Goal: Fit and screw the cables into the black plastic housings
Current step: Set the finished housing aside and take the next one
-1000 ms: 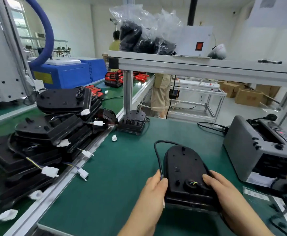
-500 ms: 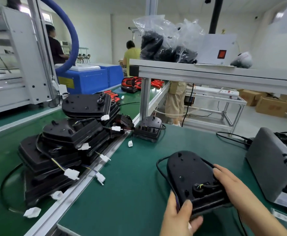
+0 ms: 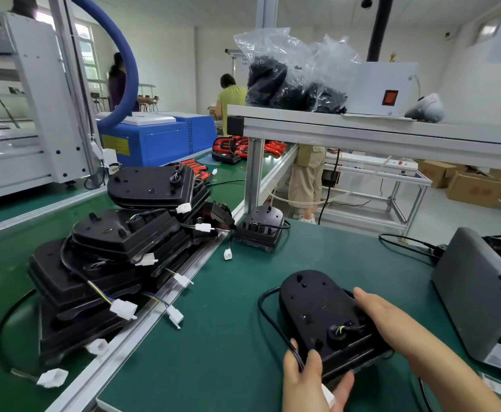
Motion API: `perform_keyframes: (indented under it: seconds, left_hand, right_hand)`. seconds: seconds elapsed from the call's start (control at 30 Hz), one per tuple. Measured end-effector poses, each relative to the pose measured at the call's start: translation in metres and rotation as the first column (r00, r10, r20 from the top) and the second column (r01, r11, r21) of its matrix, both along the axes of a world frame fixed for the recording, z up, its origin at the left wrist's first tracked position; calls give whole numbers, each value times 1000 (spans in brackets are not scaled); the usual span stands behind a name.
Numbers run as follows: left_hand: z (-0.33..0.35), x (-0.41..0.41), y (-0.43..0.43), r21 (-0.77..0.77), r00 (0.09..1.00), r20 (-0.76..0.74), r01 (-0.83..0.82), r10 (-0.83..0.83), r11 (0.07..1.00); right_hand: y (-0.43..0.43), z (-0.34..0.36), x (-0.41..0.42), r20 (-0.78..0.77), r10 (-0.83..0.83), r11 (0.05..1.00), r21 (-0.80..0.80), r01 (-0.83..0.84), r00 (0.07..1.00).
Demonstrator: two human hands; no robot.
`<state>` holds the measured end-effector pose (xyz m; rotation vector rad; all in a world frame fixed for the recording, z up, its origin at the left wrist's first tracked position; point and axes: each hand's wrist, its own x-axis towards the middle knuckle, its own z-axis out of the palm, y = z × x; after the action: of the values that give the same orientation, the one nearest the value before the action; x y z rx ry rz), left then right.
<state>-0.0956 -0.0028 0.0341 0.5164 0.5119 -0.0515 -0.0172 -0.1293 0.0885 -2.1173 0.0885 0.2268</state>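
Head cam: I've got one black housing (image 3: 317, 310) low over the green table (image 3: 213, 352), right in front of me, both hands clamped on it. My left hand (image 3: 308, 382) pinches the near corner, thumb on top. My right hand (image 3: 392, 322) wraps the right edge. Its cable (image 3: 265, 310) loops out left and runs back under my left thumb. The pile of housings (image 3: 109, 248) sits well off left, with a grey machine (image 3: 475, 286) on the right.

Open green mat (image 3: 219, 346) left of hands; housing pile (image 3: 118, 257) beyond rail (image 3: 142, 325); grey machine (image 3: 481, 292) right.
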Motion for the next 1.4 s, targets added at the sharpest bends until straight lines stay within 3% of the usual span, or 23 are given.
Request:
perform_keyframes:
  seconds: [0.17,0.33,0.43,0.6,0.73,0.9,1.17,1.27,1.4]
  left_hand:
    - [27,3,1,-27,991,57,-121,123,992]
    - [61,20,25,241,921,335,-286,197,927]
    - [96,37,55,303,854,451,-421,260,855]
    - [146,69,130,257,706,555,-649,441,716]
    - [160,85,188,364,682,470,-728,560,581]
    - [151,94,222,437,745,260,-658,615,613]
    - [145,89,236,646,809,213,-537,548,542]
    - [143,83,247,779,824,223,-472,521,412]
    - [137,71,257,938,843,267,-338,468,74]
  right_hand:
    - [13,-1,-2,125,-85,980,189,60,989]
    - [27,0,-5,212,-228,860,502,94,950]
    - [33,-6,-9,170,-167,875,480,66,971]
    - [37,-29,-13,131,-98,916,400,38,987]
    - [30,-51,-15,73,-115,912,402,76,991]
    - [26,-65,-16,82,-142,924,369,102,986]
    - [23,-65,-18,26,-155,932,337,137,988]
    - [22,-63,-20,26,-143,933,338,126,989]
    - [22,-61,-21,30,-134,934,337,116,991]
